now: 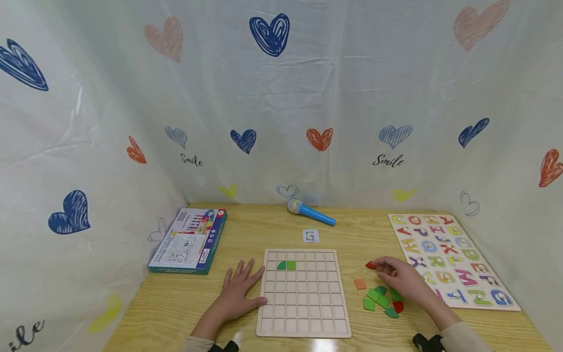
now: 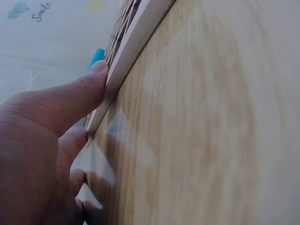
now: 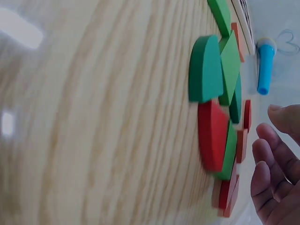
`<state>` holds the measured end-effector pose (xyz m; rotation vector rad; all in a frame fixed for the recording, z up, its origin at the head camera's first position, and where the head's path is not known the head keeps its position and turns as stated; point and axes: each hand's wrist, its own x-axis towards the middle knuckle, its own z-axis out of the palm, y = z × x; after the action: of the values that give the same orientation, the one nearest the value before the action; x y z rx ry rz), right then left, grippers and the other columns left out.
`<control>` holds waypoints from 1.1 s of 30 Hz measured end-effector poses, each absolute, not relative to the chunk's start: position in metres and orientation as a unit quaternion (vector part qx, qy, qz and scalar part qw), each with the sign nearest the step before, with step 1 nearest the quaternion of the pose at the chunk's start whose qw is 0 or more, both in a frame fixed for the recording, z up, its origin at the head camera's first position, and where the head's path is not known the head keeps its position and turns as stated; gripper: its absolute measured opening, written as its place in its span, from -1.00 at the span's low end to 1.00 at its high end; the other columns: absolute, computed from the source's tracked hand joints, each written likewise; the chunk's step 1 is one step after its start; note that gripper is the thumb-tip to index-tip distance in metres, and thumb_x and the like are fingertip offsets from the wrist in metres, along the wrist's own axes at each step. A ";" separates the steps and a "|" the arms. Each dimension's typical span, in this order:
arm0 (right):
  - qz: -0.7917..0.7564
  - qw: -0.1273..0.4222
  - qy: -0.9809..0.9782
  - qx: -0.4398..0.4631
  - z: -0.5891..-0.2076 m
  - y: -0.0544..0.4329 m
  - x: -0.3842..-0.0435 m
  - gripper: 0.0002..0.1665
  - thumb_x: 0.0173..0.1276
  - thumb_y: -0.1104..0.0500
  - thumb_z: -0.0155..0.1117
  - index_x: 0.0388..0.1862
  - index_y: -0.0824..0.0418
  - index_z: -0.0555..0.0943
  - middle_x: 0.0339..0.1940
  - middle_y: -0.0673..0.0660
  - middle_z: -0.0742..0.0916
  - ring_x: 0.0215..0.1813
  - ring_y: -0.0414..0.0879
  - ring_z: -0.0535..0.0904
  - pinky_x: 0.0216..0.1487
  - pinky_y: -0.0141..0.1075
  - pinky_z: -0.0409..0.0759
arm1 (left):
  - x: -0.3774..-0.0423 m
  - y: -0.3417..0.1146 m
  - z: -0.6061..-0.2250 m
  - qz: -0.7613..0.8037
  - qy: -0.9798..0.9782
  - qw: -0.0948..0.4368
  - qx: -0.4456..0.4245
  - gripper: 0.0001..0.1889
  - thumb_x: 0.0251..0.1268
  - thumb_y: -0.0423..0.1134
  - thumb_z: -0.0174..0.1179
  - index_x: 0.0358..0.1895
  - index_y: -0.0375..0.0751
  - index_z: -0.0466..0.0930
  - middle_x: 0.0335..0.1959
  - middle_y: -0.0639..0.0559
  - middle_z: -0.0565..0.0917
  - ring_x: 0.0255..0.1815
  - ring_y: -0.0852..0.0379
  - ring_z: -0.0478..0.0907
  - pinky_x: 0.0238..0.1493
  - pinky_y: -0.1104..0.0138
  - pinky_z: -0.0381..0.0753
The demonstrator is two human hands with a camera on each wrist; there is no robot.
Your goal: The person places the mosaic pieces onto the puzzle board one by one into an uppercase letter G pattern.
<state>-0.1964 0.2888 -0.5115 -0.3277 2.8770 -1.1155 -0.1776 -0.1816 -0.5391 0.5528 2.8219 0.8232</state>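
Observation:
My left hand (image 1: 237, 293) rests on the table with fingers spread, thumb touching the left edge of a wooden grid board (image 1: 303, 334). In the left wrist view, the thumb (image 2: 89, 89) lies against the board's side (image 2: 126, 58). A green quarter-circle piece (image 1: 282, 265) and a green square (image 1: 291, 265) sit side by side in upper cells. Over the loose pieces is my right hand (image 1: 402, 278), its fingertips by a red piece (image 1: 370, 265). The right wrist view shows a gap between thumb and fingers, and the red piece (image 3: 247, 116) just beyond them.
Loose green pieces (image 1: 378, 298), a red one (image 1: 398, 307) and an orange square (image 1: 360, 284) lie right of the board. Behind it are a small pattern card (image 1: 311, 236) and a blue toy microphone (image 1: 314, 214). A box (image 1: 186, 239) stands left, an alphabet board (image 1: 453, 259) right.

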 end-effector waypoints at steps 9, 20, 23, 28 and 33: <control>-0.304 0.009 0.948 -0.096 -0.521 0.305 -0.195 -0.67 0.36 0.24 0.41 0.09 0.13 0.71 -0.21 -0.03 0.65 -0.36 -0.24 0.41 -0.38 -0.35 0.39 | -0.179 -0.182 -0.542 0.269 0.943 0.077 0.181 -0.14 0.30 0.30 0.23 0.59 0.04 0.25 0.65 -0.22 0.02 0.65 -0.35 -0.26 0.50 -0.32 -0.43; -0.296 0.028 0.951 -0.086 -0.522 0.302 -0.196 -0.76 0.34 0.28 0.41 -0.02 0.19 0.71 -0.29 -0.02 0.56 -0.35 -0.17 0.37 -0.38 -0.35 0.35 | -0.179 -0.182 -0.542 0.276 0.941 0.079 0.180 -0.14 0.30 0.31 0.23 0.59 0.04 0.24 0.65 -0.23 0.01 0.65 -0.34 -0.28 0.49 -0.33 -0.43; -0.294 0.022 0.951 -0.089 -0.521 0.300 -0.197 -0.77 0.33 0.26 0.44 -0.04 0.20 0.71 -0.33 -0.02 0.55 -0.36 -0.17 0.37 -0.38 -0.34 0.34 | -0.180 -0.183 -0.543 0.277 0.940 0.077 0.182 -0.14 0.30 0.31 0.23 0.59 0.05 0.23 0.65 -0.22 0.01 0.65 -0.34 -0.27 0.50 -0.32 -0.43; -0.292 0.013 0.951 -0.097 -0.521 0.298 -0.197 -0.78 0.33 0.24 0.45 -0.06 0.13 0.68 -0.37 -0.06 0.57 -0.39 -0.22 0.38 -0.39 -0.35 0.36 | -0.180 -0.183 -0.545 0.274 0.941 0.075 0.184 -0.14 0.30 0.31 0.23 0.60 0.05 0.23 0.65 -0.22 0.02 0.65 -0.34 -0.27 0.50 -0.31 -0.41; -0.310 0.021 0.946 -0.095 -0.523 0.297 -0.197 -0.82 0.37 0.18 0.43 -0.09 0.06 0.64 -0.41 -0.11 0.63 -0.40 -0.29 0.47 -0.37 -0.37 0.46 | -0.180 -0.183 -0.545 0.274 0.941 0.078 0.184 -0.14 0.29 0.32 0.23 0.59 0.05 0.24 0.65 -0.23 0.02 0.65 -0.34 -0.27 0.50 -0.31 -0.41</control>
<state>-0.1970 0.2971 -0.5226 -0.2946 2.9328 -0.9601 -0.1800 -0.1833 -0.5455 0.5505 2.8178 0.8217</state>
